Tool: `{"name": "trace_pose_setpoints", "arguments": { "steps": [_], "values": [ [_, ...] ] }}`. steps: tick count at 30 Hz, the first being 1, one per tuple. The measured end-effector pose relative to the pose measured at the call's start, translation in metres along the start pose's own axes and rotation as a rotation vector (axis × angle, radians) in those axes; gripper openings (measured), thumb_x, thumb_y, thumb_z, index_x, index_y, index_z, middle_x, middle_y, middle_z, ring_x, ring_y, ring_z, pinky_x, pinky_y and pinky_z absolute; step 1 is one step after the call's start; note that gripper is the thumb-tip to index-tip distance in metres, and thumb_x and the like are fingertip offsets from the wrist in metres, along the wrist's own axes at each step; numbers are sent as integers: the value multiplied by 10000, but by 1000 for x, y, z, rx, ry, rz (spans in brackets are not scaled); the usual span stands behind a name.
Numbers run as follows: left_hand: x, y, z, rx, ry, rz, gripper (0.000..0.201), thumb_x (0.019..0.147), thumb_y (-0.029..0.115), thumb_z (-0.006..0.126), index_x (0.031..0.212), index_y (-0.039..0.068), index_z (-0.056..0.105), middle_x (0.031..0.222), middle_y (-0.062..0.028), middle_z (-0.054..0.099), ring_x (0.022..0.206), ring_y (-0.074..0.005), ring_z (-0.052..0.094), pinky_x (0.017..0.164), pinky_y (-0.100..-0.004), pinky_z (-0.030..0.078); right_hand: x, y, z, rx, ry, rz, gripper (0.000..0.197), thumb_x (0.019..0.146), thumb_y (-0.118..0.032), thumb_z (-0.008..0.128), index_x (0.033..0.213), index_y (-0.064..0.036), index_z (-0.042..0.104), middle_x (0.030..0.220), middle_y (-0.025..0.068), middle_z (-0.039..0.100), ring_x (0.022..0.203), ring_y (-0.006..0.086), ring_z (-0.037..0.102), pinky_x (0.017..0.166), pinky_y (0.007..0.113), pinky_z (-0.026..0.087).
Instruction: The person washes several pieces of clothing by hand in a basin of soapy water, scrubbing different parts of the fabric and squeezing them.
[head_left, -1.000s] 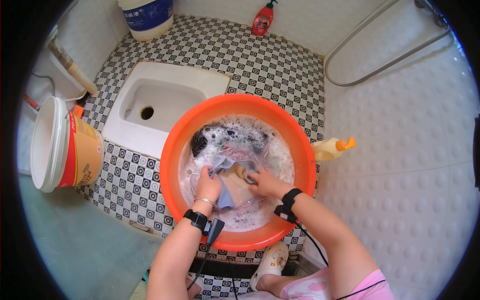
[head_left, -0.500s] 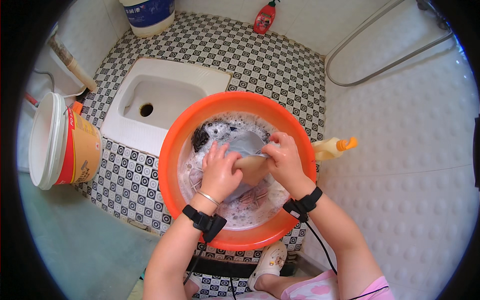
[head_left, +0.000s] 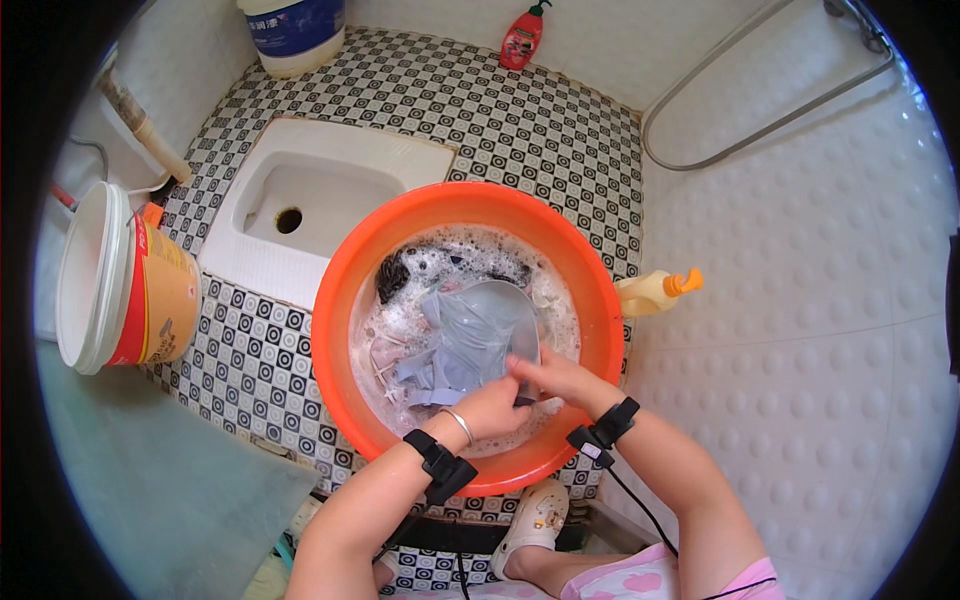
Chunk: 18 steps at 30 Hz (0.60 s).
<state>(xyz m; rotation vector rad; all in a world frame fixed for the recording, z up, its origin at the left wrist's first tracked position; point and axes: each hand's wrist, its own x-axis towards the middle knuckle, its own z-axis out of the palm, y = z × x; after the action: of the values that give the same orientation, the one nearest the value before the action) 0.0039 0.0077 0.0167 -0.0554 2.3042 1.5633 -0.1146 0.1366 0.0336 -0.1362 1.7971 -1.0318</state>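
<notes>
I have my left hand [head_left: 492, 407] curled nearly closed, thumb and fingers drawn in on the lower-right edge of a grey-blue cupped garment [head_left: 475, 325]. My right hand [head_left: 556, 378] meets it there, also mostly closed, its thumb over that same edge; I can't make out all the fingertips, since cloth and hands cover them. Both grips sit at about five o'clock on the garment, close together.

The garment lies near the middle of an orange basin [head_left: 592, 265], its upper part raised above the white suds [head_left: 468, 238]. Dark cloth [head_left: 393, 277] floats at ten o'clock and pinkish cloth [head_left: 386, 355] at nine, just beside it. The basin wall rings everything, and my hands mask the garment's lower right corner.

Outside, a pale yellow pump bottle [head_left: 648, 294] stands near the rim between two and three o'clock. A squat toilet [head_left: 335, 205] sits at ten to eleven, partly covered by the basin, and a yellow-and-red bucket [head_left: 165, 305] at nine, well apart.

I read the garment's long axis as running from one o'clock to seven or eight, smooth cup toward one, straps trailing toward eight.
</notes>
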Motion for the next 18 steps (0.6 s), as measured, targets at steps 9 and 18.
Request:
{"name": "trace_pose_setpoints", "arguments": {
  "steps": [9, 18],
  "values": [
    [13, -19, 17, 113, 500, -254, 657, 775, 225, 653, 1302, -69, 393, 1183, -236, 548, 995, -325, 570, 891, -374, 460, -10, 12, -31, -212, 229, -248, 341, 790, 6, 465, 1084, -2, 639, 991, 97, 679, 925, 189, 621, 837, 309, 487],
    [37, 9, 6, -1357, 212, -244, 231, 840, 46, 516, 1053, -2, 593, 965, -50, 624, 829, -129, 587, 739, -270, 467, -21, 20, -34, 14, 172, -264, 321, 842, -35, 466, 1131, -4, 601, 1034, 37, 643, 951, 145, 595, 862, 296, 475]
  ]
}}
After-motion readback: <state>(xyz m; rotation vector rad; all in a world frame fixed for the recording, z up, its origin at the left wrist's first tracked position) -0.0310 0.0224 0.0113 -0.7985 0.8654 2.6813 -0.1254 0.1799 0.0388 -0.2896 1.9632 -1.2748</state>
